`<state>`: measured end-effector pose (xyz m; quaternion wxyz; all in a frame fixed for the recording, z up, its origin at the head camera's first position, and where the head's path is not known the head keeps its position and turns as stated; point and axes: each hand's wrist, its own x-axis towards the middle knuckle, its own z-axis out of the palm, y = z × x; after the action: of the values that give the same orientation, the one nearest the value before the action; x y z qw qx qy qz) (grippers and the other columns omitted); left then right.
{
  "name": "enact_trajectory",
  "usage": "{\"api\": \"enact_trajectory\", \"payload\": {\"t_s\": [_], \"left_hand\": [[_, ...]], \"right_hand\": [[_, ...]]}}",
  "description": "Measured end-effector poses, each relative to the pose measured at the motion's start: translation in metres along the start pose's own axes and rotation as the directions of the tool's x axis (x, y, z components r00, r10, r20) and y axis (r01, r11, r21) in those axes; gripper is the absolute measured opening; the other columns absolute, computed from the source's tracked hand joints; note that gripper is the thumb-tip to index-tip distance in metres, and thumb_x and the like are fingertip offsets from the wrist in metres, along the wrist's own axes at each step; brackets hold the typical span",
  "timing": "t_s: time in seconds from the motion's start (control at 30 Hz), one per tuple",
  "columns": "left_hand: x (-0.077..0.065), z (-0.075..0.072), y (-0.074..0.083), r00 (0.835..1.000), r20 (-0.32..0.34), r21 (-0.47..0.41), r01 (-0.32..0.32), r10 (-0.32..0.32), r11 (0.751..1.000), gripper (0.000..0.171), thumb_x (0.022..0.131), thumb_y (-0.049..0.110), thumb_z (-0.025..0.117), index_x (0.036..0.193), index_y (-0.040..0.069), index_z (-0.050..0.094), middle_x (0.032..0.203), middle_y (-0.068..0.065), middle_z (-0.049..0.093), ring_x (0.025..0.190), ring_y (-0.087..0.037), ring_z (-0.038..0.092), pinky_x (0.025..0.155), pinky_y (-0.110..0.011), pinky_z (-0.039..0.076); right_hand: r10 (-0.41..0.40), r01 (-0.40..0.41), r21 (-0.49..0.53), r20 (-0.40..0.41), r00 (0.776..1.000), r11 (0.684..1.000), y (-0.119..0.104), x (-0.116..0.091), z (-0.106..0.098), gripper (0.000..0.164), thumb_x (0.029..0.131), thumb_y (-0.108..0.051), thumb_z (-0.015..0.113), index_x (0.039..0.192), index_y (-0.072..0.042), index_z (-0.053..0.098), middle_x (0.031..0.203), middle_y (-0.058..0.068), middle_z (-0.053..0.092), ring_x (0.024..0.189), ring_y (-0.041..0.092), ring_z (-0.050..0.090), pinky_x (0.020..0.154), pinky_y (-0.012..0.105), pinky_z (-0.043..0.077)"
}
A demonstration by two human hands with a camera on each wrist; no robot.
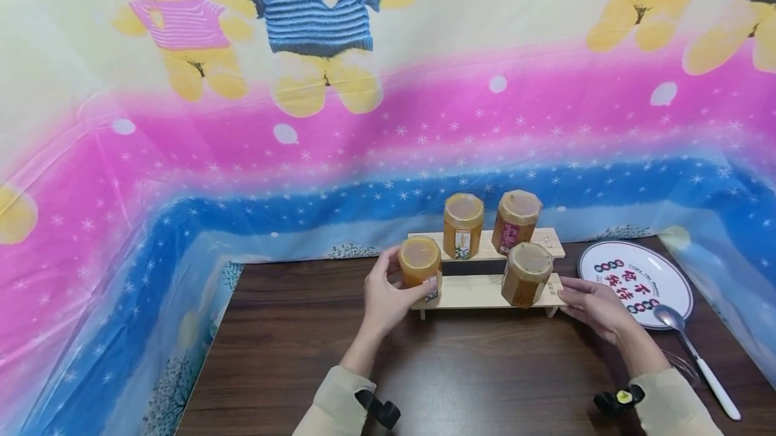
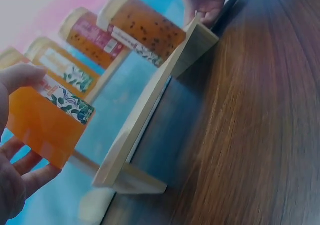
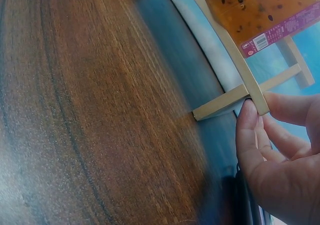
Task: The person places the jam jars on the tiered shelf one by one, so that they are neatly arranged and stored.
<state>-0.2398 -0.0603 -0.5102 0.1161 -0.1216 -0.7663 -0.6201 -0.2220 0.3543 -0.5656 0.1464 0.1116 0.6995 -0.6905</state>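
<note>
My left hand grips a honey jar with bright orange contents, thumb on its label, at the left end of a wooden two-step rack. In the left wrist view, a gap shows between this honey jar and the lower board. My right hand pinches the board's right end; in the right wrist view its thumb and fingers close on the board tip. A jar with dark seeds stands on the lower step near that hand.
On the rear step stand an orange jar and a seeded jar with a pink label. A white plate lies to the right, a white-handled spoon leaning on its rim. Behind the dark wooden table hangs a printed cloth.
</note>
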Motion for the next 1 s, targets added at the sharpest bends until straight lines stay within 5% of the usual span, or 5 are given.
{"api": "enact_trajectory", "payload": {"t_s": [0.53,1.0], "left_hand": [[-0.002,0.037,0.003,0.999,0.020,0.031,-0.038,0.037,0.999,0.076,0.070,0.034,0.099,0.136,0.027,0.062,0.111,0.004,0.064,0.106,-0.017,0.062,0.084,-0.037,0.061],[-0.007,0.057,-0.002,0.999,0.043,0.033,-0.007,0.006,0.999,0.072,0.071,0.036,0.098,0.132,0.031,0.062,0.115,0.008,0.065,0.109,-0.012,0.063,0.089,-0.034,0.059]], "right_hand": [[-0.009,0.009,-0.015,0.002,1.000,1.000,0.002,0.002,-0.002,0.070,0.106,-0.015,0.062,0.159,0.010,0.024,0.134,0.008,0.061,0.102,0.005,0.068,0.094,0.030,0.057],[-0.015,0.015,-0.001,0.006,1.000,1.000,0.002,0.001,-0.001,0.072,0.106,-0.015,0.063,0.159,0.011,0.023,0.132,0.007,0.061,0.103,0.005,0.067,0.094,0.029,0.057]]}}
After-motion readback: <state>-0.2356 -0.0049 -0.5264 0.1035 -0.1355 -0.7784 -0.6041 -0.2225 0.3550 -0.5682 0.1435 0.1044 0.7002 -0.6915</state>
